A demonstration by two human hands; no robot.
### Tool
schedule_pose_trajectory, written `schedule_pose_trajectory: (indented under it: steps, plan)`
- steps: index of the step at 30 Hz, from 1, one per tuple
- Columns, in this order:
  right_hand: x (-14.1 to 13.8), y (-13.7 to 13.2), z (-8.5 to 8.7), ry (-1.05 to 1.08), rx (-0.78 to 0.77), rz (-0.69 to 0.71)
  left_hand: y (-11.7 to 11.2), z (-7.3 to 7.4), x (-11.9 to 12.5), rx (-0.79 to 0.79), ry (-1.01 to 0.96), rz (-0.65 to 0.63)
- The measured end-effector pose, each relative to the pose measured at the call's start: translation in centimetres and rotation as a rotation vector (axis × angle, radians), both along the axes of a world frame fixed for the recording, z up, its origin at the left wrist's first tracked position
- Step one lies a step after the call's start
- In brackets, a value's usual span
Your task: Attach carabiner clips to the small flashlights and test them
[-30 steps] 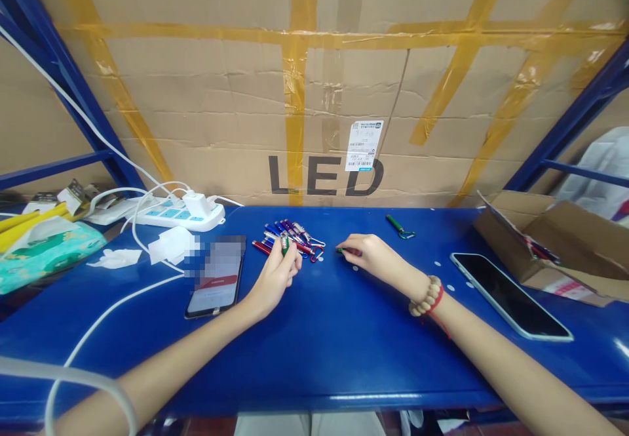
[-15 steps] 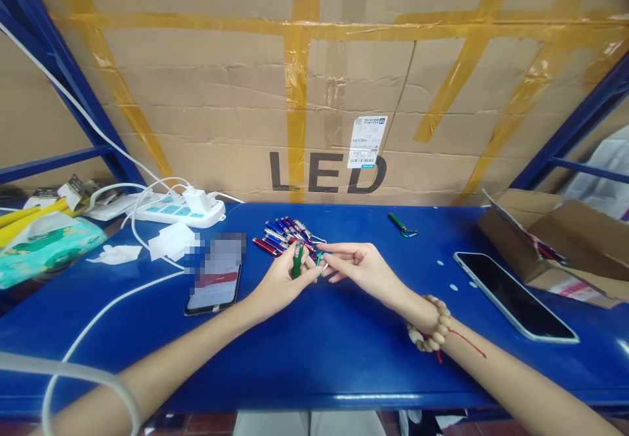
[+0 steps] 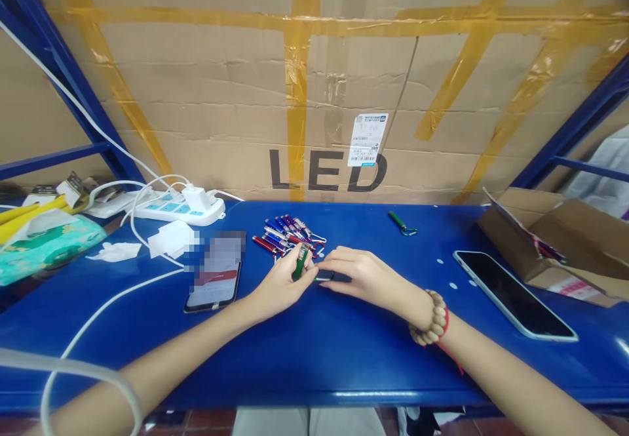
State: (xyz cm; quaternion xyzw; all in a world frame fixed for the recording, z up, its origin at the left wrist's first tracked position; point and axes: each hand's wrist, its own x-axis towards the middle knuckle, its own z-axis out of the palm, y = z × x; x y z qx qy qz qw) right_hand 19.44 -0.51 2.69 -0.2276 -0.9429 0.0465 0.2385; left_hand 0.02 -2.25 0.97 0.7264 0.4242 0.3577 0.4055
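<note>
My left hand (image 3: 281, 282) is closed around a small green keychain flashlight (image 3: 299, 263), held upright just above the blue table (image 3: 314, 351). My right hand (image 3: 358, 275), a bead bracelet on its wrist, pinches a small green part (image 3: 325, 277) right beside that flashlight; the fingertips of both hands almost touch. Just behind them lies a pile of several red, blue and purple keychain flashlights (image 3: 285, 233).
A phone (image 3: 214, 278) lies left of my hands and a larger dark phone (image 3: 514, 295) to the right. One green flashlight (image 3: 400, 223) lies apart at the back. A power strip (image 3: 179, 210) with white cables, tissues (image 3: 44, 242) and an open cardboard box (image 3: 555, 242) stand around.
My right hand came from the table on the right to meet my left hand at the middle, then turned palm down. The left hand tipped the green flashlight upright.
</note>
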Motion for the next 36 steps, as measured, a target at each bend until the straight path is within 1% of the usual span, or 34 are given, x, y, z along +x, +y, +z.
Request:
schedule_pose_trajectory:
  steps: [2, 4, 5, 7, 9, 10, 12, 15, 18, 21, 23, 26, 28, 30, 33, 34, 36]
  plan:
    - [-0.1, 0.1, -0.2, 0.011, 0.006, -0.013, 0.0, 0.1, 0.0, -0.049, -0.057, 0.01]
    - [-0.3, 0.1, -0.4, 0.09, -0.072, -0.041, -0.1, 0.3, 0.0, -0.138, -0.139, 0.011]
    - [-0.3, 0.1, -0.4, 0.149, -0.145, -0.064, -0.1, 0.5, 0.1, -0.187, -0.182, 0.005]
    - [-0.5, 0.1, -0.3, 0.284, -0.341, -0.116, -0.1, 0.5, 0.1, -0.256, -0.243, -0.01]
    - [-0.8, 0.0, -0.2, 0.398, -0.531, -0.145, 0.0, 0.5, 0.1, -0.279, -0.259, -0.021]
    - [-0.9, 0.0, -0.2, 0.434, -0.598, -0.145, 0.1, 0.4, 0.1, -0.279, -0.254, -0.027]
    - [-1.1, -0.2, -0.1, 0.476, -0.655, -0.139, 0.1, 0.2, 0.2, -0.28, -0.237, -0.042]
    - [-1.2, -0.4, -0.2, 0.489, -0.651, -0.146, 0.1, 0.3, 0.2, -0.289, -0.2, -0.036]
    - [-1.2, -0.4, -0.3, 0.447, -0.597, -0.154, 0.0, 0.5, 0.3, -0.306, -0.189, -0.053]
    - [-1.2, -0.5, -0.3, 0.406, -0.493, -0.124, 0.0, 0.5, 0.4, -0.322, -0.254, -0.083]
    - [-1.2, -0.6, -0.3, 0.392, -0.456, -0.096, 0.1, 0.5, 0.4, -0.31, -0.298, -0.061]
    - [-1.5, -0.8, -0.2, 0.403, -0.487, -0.086, 0.0, 0.6, 0.3, -0.244, -0.265, -0.001]
    - [-1.6, -0.9, -0.1, 0.434, -0.51, -0.108, -0.1, 0.7, 0.3, -0.186, -0.199, 0.022]
    - [-1.6, -0.9, -0.2, 0.463, -0.489, -0.147, -0.2, 0.8, 0.3, -0.155, -0.167, 0.036]
    - [-1.5, -0.6, -0.6, 0.497, -0.441, -0.201, -0.2, 0.9, 0.4, -0.178, -0.213, 0.06]
    - [-1.4, -0.5, -0.8, 0.512, -0.45, -0.216, -0.2, 0.9, 0.4, -0.186, -0.231, 0.063]
    - [-1.3, -0.3, -1.1, 0.544, -0.518, -0.239, -0.1, 0.8, 0.4, -0.192, -0.25, 0.063]
